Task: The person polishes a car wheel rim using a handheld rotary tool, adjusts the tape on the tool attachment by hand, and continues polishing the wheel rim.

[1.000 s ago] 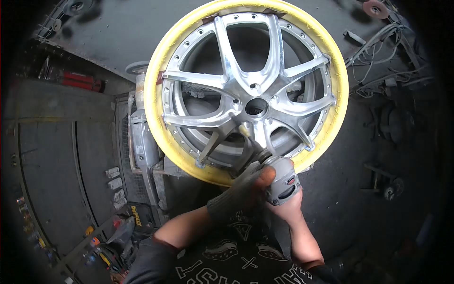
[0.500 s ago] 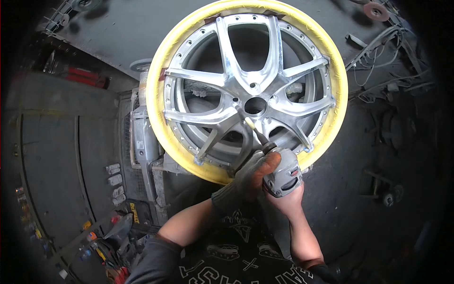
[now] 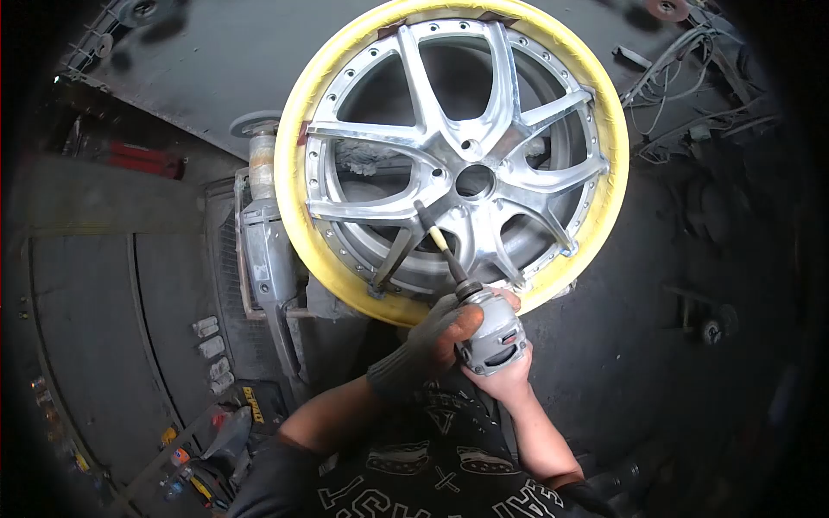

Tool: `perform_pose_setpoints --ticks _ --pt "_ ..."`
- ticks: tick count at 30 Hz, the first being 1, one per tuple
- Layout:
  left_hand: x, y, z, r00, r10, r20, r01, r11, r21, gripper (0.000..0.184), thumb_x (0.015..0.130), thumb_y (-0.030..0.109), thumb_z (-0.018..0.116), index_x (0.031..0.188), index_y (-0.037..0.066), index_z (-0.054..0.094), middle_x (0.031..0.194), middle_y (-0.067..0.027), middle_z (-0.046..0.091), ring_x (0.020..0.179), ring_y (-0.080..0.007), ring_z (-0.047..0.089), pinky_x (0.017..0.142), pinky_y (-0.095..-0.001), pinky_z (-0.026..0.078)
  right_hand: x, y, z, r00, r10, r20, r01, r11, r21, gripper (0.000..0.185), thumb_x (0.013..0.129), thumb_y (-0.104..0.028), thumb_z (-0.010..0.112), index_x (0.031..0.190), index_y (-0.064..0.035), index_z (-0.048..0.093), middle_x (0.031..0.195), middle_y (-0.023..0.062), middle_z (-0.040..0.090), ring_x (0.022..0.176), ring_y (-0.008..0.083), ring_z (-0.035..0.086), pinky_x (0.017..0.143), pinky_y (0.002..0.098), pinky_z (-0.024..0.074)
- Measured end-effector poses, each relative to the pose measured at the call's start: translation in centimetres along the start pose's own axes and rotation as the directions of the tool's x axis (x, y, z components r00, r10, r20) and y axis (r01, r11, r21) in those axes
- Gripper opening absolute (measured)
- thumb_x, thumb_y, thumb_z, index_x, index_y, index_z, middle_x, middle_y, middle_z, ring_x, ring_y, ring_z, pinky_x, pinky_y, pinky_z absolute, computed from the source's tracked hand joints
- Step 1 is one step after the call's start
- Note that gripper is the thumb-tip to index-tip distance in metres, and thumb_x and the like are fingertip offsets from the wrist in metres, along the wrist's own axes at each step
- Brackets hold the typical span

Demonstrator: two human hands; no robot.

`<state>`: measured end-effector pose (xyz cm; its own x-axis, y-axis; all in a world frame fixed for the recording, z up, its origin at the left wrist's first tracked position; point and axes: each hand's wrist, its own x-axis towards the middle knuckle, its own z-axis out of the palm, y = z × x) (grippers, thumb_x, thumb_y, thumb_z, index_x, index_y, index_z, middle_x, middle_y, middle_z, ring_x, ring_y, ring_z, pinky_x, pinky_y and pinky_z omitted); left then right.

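Note:
A grey power grinder [image 3: 494, 324] with a long slim shaft is held in both my hands. My left hand [image 3: 436, 337], in a grey glove with orange on the thumb, wraps the grinder's front end. Bare and partly hidden under the tool, my right hand [image 3: 508, 380] grips the body from below and the right. The shaft's dark, narrow tip [image 3: 421, 210] lies at a lower left spoke of a silver alloy wheel [image 3: 466, 129]; whether it touches cannot be made out. Yellow tape [image 3: 617, 173] covers the wheel's outer rim.
Left of the wheel, a larger grey power tool [image 3: 266, 250] with a round disc sits in a frame. Cables [image 3: 682, 73] hang at the upper right. Small blocks [image 3: 210, 347] and a pile of tools [image 3: 207, 449] lie at the lower left.
My hands and the grinder have moved left and slightly down. The tip has shifted from beside the hub to further left along the spoke. The view has tilted a little.

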<state>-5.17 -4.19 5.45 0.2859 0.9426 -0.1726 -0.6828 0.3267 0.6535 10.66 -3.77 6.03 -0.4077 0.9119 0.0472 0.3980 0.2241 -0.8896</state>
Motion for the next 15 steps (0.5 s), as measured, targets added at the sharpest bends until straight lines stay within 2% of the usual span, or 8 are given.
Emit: perform_pose_setpoints --ticks 2,6,8,9,10,13,14,15 --pt "-1.0 0.4 0.0 1.0 0.007 0.004 -0.006 0.993 -0.116 0.08 0.085 0.063 0.057 0.129 -0.004 0.049 0.124 -0.0124 0.055 0.113 -0.0178 0.055 0.1 -0.0341 0.043 -0.2 -1.4 0.6 1.0 0.004 0.013 -0.003 0.999 -0.051 0.067 0.064 -0.016 0.089 0.118 0.0025 0.055 0.101 0.0178 0.069 0.088 0.0305 0.071 0.078 0.0376 0.0566" --pt "-2.4 1.7 -0.8 0.998 -0.004 0.055 0.009 0.996 -0.086 0.08 0.085 0.061 0.058 0.13 -0.003 0.047 0.124 -0.0117 0.055 0.114 -0.0183 0.055 0.101 -0.0342 0.043 -0.6 -2.4 2.2 0.999 -0.03 -0.016 0.029 0.999 -0.045 0.066 0.063 -0.017 0.089 0.117 0.0016 0.055 0.098 0.0172 0.069 0.085 0.0322 0.071 0.075 0.038 0.0566" --pt "-2.8 2.0 -0.6 1.0 0.003 0.018 0.0 0.982 -0.188 0.077 0.087 0.06 0.057 0.129 -0.004 0.049 0.123 -0.0116 0.055 0.114 -0.0194 0.055 0.101 -0.0345 0.043 -0.2 -3.5 2.2 0.999 -0.026 -0.025 0.024 0.997 -0.066 0.066 0.063 -0.017 0.089 0.116 0.0017 0.055 0.097 0.017 0.069 0.084 0.0321 0.071 0.075 0.0378 0.0566" --pt "-2.7 2.3 -0.5 1.0 0.006 0.02 -0.002 0.982 -0.187 0.077 0.087 0.06 0.057 0.129 -0.004 0.049 0.123 -0.0116 0.055 0.114 -0.0194 0.055 0.101 -0.0345 0.043 -0.1 -3.8 2.2 0.999 -0.022 -0.03 0.019 0.996 -0.086 0.066 0.062 -0.018 0.089 0.115 0.0017 0.055 0.096 0.0168 0.069 0.083 0.032 0.071 0.074 0.0376 0.0566" --pt "-2.4 3.0 -0.3 1.0 -0.008 0.027 0.012 0.993 -0.12 0.075 0.088 0.059 0.056 0.127 -0.004 0.05 0.124 -0.0122 0.055 0.115 -0.0193 0.055 0.101 -0.0347 0.043 -0.9 -3.1 2.1 0.994 0.104 -0.028 -0.105 0.994 -0.023 0.071 0.054 -0.017 0.09 0.114 0.0002 0.059 0.103 0.014 0.067 0.092 0.0248 0.068 0.082 0.0365 0.0538" --pt "-1.1 3.9 1.0 1.0 0.019 -0.011 -0.02 0.998 -0.052 0.064 0.094 0.053 0.053 0.125 -0.003 0.053 0.121 -0.0136 0.06 0.113 -0.0192 0.058 0.099 -0.0354 0.044 -0.3 -3.0 1.2 0.978 0.169 -0.119 -0.161 0.984 0.078 0.07 0.054 -0.015 0.09 0.115 -0.0003 0.059 0.104 0.0113 0.067 0.093 0.0205 0.067 0.083 0.0357 0.0531" --pt "-0.3 3.1 0.7 1.0 0.015 -0.019 -0.015 1.0 -0.015 0.06 0.096 0.05 0.051 0.125 -0.002 0.054 0.118 -0.0138 0.062 0.111 -0.0196 0.059 0.099 -0.0357 0.045 0.0 -2.5 0.6 0.975 0.204 -0.083 -0.2 0.978 0.051 0.069 0.055 -0.014 0.089 0.115 -0.0001 0.059 0.104 0.0109 0.067 0.094 0.0189 0.066 0.084 0.0352 0.053" --pt "0.4 2.7 0.6 1.0 0.015 -0.017 -0.015 1.0 -0.002 0.057 0.097 0.048 0.05 0.124 -0.002 0.055 0.115 -0.0137 0.063 0.108 -0.0201 0.061 0.098 -0.0358 0.045 0.8 -2.0 0.1 0.991 0.102 -0.092 -0.101 0.995 0.014 0.069 0.058 -0.015 0.088 0.116 0.0016 0.054 0.095 0.0141 0.07 0.085 0.0233 0.071 0.077 0.0351 0.0558"
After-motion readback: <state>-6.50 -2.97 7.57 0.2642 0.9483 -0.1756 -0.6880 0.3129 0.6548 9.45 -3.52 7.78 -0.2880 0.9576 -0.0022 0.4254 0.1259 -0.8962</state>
